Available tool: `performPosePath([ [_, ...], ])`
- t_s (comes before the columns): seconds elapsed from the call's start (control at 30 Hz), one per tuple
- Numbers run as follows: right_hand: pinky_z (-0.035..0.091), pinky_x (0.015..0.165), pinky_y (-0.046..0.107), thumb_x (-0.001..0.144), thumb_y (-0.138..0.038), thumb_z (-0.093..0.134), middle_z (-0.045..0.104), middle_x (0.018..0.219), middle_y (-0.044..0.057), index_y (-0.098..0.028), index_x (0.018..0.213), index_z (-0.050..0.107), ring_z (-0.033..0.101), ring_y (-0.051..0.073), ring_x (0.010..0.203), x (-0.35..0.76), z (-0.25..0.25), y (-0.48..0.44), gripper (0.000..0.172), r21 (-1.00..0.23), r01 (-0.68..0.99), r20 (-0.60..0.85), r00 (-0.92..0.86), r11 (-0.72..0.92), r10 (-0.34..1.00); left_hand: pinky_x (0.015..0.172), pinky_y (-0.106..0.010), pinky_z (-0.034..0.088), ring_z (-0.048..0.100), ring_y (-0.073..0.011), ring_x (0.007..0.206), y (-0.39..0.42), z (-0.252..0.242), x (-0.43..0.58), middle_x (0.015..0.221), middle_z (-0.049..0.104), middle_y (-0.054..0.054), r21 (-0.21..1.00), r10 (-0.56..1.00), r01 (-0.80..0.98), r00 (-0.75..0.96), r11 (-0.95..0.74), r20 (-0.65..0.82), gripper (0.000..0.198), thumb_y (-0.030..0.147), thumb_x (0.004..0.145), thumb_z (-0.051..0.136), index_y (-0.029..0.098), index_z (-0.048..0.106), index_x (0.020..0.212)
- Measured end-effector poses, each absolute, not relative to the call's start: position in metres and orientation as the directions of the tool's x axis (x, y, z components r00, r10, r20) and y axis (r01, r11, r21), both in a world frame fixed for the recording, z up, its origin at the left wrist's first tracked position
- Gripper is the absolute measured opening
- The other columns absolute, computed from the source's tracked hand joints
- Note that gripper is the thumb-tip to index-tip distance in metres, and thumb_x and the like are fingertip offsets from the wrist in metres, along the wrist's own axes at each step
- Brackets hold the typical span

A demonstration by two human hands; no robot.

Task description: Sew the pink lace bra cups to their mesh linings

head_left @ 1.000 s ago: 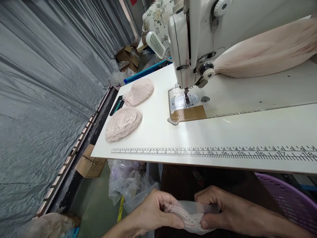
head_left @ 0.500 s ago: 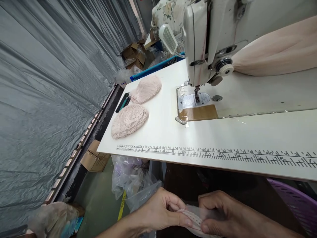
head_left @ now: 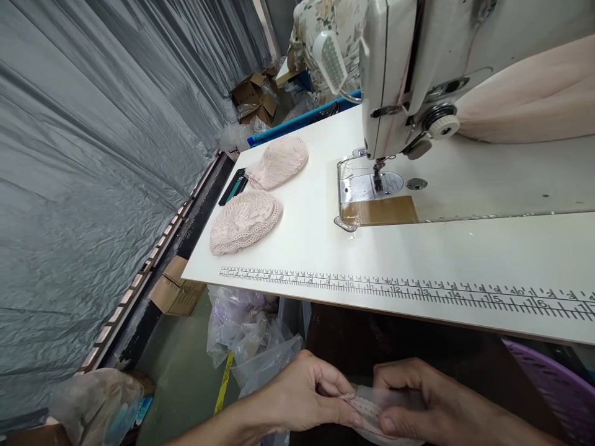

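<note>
Below the table's front edge, my left hand [head_left: 302, 396] and my right hand [head_left: 413, 402] pinch a small piece of pale pink lace and sheer fabric [head_left: 372, 412] between them. Both hands are closed on it, thumbs on top. Two stacks of pink lace pieces [head_left: 244, 222] [head_left: 281, 162] lie on the white sewing table [head_left: 418, 254] at the left. The white sewing machine [head_left: 409, 74] stands at the back, its needle [head_left: 379, 176] over the metal plate.
A printed ruler [head_left: 395, 288] runs along the table's front edge. Pale pink fabric [head_left: 530, 99] is bunched behind the machine. A purple basket [head_left: 548, 378] sits at my right, plastic bags [head_left: 242, 334] and cardboard boxes [head_left: 174, 294] on the floor at left. Grey sheeting [head_left: 93, 155] lines the left wall.
My hands have sunk a little lower in view and drawn the lace piece closer together. The view has shifted slightly, so the table and machine sit further right.
</note>
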State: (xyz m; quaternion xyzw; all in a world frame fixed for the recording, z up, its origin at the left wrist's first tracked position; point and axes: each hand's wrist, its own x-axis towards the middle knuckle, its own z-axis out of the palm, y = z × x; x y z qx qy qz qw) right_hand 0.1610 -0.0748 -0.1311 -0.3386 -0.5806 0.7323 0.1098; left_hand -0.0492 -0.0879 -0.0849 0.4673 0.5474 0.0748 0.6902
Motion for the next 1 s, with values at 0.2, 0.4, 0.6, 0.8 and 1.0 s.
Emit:
performPosePath([
  [0.2,0.022,0.049,0.023,0.077,-0.047,0.057,0.033,0.058,-0.005,-0.019,0.062,0.046,0.031,0.01,0.055,0.158,-0.134,-0.076,0.034,-0.928,0.203,-0.353,-0.744,-0.311,0.568,0.049,-0.018,0.027,0.037,-0.0063,0.052,-0.089,-0.082,-0.049,0.057,0.051,0.002,0.733,0.643,0.43,0.363,0.527,-0.675,0.036,0.046,0.065,0.073,0.01,0.07,0.072],
  [0.4,0.021,0.05,0.024,0.077,-0.046,0.057,0.032,0.058,-0.006,-0.019,0.061,0.045,0.029,0.01,0.055,0.158,-0.128,-0.076,0.034,-0.921,0.198,-0.365,-0.741,-0.336,0.563,0.048,-0.018,0.025,0.036,-0.0062,0.051,-0.093,-0.084,-0.049,0.055,0.05,0.002,0.75,0.664,0.426,0.362,0.507,-0.654,0.038,0.048,0.069,0.07,0.01,0.069,0.074],
  [0.6,0.027,0.054,0.025,0.077,-0.05,0.056,0.039,0.06,-0.003,-0.019,0.059,0.046,0.036,0.012,0.059,0.159,-0.124,-0.079,0.038,-0.931,0.25,-0.361,-0.726,-0.265,0.585,0.049,-0.018,0.024,0.033,-0.0055,0.05,-0.098,-0.087,-0.043,0.053,0.05,0.003,0.75,0.66,0.378,0.36,0.543,-0.659,0.044,0.05,0.063,0.075,0.01,0.071,0.081],
  [0.8,0.029,0.055,0.025,0.077,-0.058,0.051,0.039,0.062,-0.003,-0.02,0.06,0.043,0.038,0.013,0.06,0.163,-0.118,-0.078,0.043,-0.919,0.281,-0.393,-0.729,-0.278,0.561,0.046,-0.019,0.022,0.034,-0.0057,0.048,-0.097,-0.089,-0.041,0.053,0.05,0.002,0.733,0.651,0.415,0.348,0.539,-0.675,0.05,0.06,0.063,0.07,0.011,0.07,0.072],
  [1.0,0.031,0.057,0.024,0.071,-0.038,0.056,0.039,0.064,-0.003,-0.02,0.06,0.044,0.04,0.014,0.064,0.161,-0.117,-0.077,0.025,-0.887,0.406,-0.457,-0.698,-0.221,0.552,0.046,-0.019,0.022,0.033,-0.0049,0.047,-0.097,-0.091,-0.043,0.053,0.047,0.003,0.748,0.674,0.373,0.332,0.549,-0.66,0.05,0.061,0.062,0.07,0.012,0.066,0.066],
])
